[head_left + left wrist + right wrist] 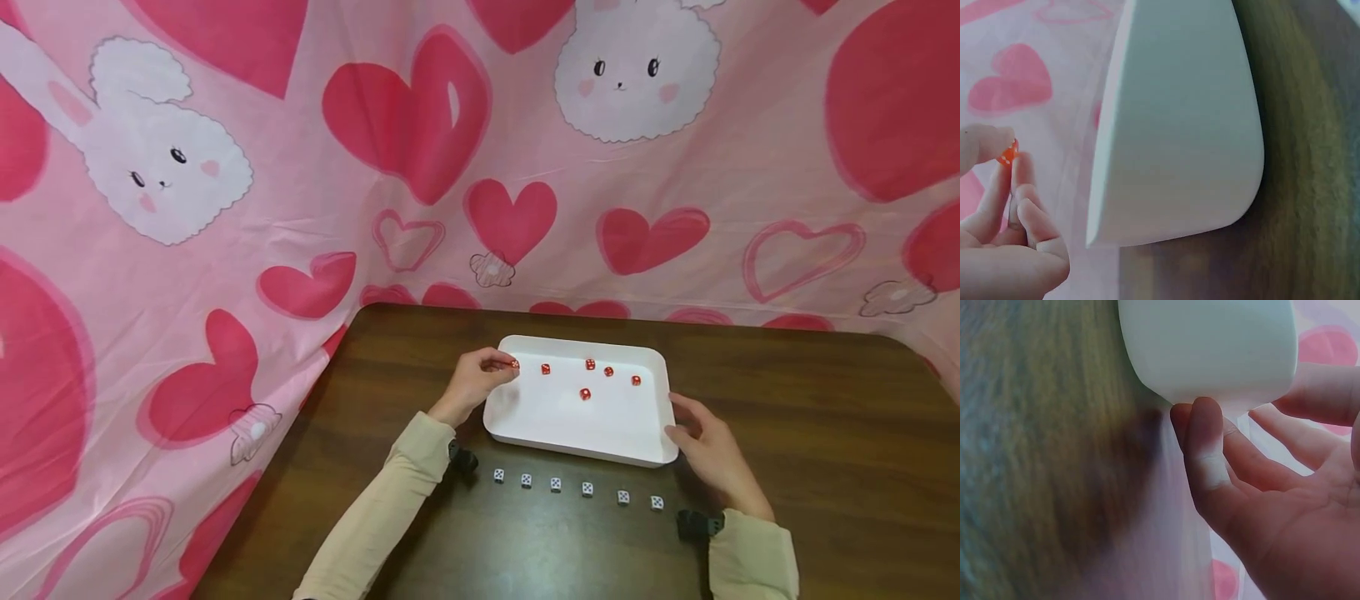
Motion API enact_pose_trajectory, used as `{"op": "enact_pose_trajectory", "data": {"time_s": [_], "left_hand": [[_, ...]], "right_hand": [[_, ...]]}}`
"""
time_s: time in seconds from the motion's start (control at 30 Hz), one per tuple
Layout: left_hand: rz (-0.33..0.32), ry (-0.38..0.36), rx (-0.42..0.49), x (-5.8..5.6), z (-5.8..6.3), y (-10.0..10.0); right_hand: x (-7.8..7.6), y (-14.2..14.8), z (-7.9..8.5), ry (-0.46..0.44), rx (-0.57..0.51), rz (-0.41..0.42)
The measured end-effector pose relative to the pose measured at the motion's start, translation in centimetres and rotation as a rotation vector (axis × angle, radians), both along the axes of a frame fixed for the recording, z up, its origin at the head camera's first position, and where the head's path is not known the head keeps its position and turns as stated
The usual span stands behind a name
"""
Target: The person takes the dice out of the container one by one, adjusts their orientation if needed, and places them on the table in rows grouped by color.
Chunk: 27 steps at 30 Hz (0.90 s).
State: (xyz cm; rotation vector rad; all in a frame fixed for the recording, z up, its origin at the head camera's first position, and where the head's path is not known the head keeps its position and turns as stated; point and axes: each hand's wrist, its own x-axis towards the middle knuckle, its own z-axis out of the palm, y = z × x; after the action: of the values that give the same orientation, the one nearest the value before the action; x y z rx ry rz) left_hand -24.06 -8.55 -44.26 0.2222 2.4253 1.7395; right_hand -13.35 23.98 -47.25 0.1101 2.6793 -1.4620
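Above the left end of a shallow white tray (555, 425), my left hand (474, 382) pinches a red die (1008, 152) with white pips between thumb and fingertips. Several other red dice, one of them a die (585, 394) nearer the middle, lie scattered inside the tray. My right hand (708, 446) holds the tray's right end near the front corner, thumb and fingers set against its wall. In the right wrist view the thumb (1205, 434) sits right at the tray's edge.
A row of several white dice, including one die (556, 484), lies on the dark wooden table (825, 442) in front of the tray. Pink cloth (525, 150) with hearts and rabbits hangs behind and at the left of the table.
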Motion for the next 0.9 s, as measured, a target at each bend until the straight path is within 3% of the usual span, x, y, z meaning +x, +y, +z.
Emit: {"op": "enact_pose_trajectory", "data": {"time_s": [0.13,0.3,0.63,0.9], "left_hand": [[-0.008,-0.003,-0.021,0.8,0.6,-0.3],[-0.002,-0.016,0.023,1.8,1.1,-1.0],[-0.065,-0.036,0.068,3.4,0.9,-2.6],[-0.098,-0.035,0.027,5.0,1.0,-3.9]], "right_hand": [[0.0,0.1,0.0,0.004,0.003,-0.003],[0.1,0.0,0.1,0.011,0.017,-0.005],[0.1,-0.6,0.4,-0.001,0.005,-0.056],[0.3,-0.9,0.3,-0.02,-0.01,-0.069]]}}
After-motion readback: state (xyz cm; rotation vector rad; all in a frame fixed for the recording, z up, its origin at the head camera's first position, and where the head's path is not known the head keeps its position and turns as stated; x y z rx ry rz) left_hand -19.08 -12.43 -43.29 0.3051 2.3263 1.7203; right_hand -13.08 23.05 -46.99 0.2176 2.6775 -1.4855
